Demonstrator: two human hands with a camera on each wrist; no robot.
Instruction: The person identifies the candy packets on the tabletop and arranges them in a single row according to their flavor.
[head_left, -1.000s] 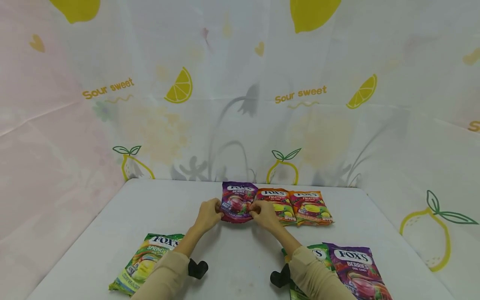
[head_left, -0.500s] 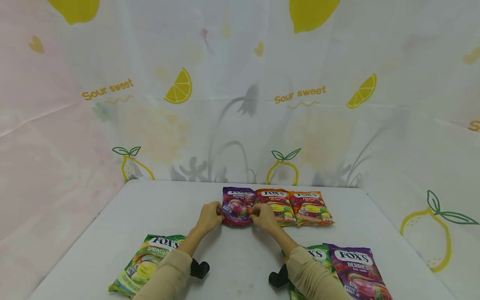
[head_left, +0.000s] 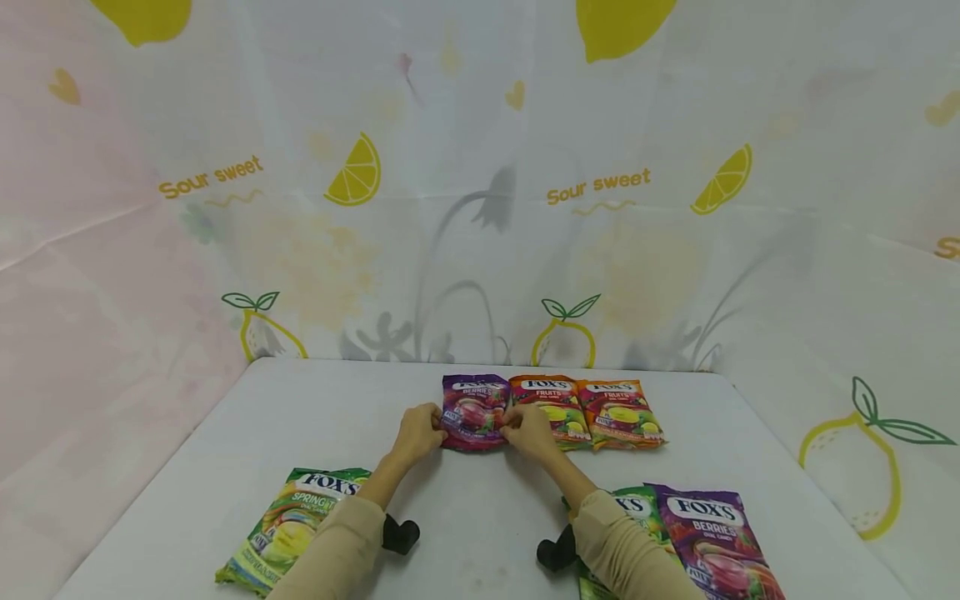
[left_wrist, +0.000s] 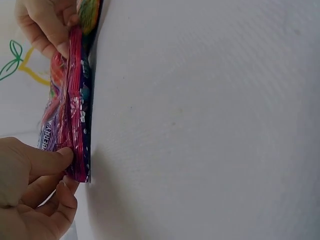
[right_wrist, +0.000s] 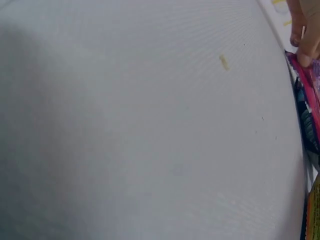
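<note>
At the back of the table, a purple bag of berry candy [head_left: 474, 410] lies with its label facing up. My left hand [head_left: 417, 432] pinches its lower left corner, and my right hand [head_left: 530, 432] grips the lower right corner. In the left wrist view the left thumb [left_wrist: 59, 159] presses on the bag's pink bottom seam [left_wrist: 76, 112], which shows edge-on close over the white surface. Right beside this bag is an orange bag of fruit candy [head_left: 566, 414], partly covered by the right hand, with a second orange candy bag [head_left: 621, 415] to its right.
A green candy bag [head_left: 285, 527] lies at the front left, partly under the left sleeve [head_left: 333, 546]. Another green bag [head_left: 643, 510] and a purple berry bag [head_left: 720, 542] lie at the front right. A lemon-printed cloth [head_left: 465, 208] hangs behind the white table [head_left: 480, 517].
The purple bag between my hands has come down, its top edge dropping to line up with the orange bags. Both hands keep hold of its lower corners and have barely moved.
</note>
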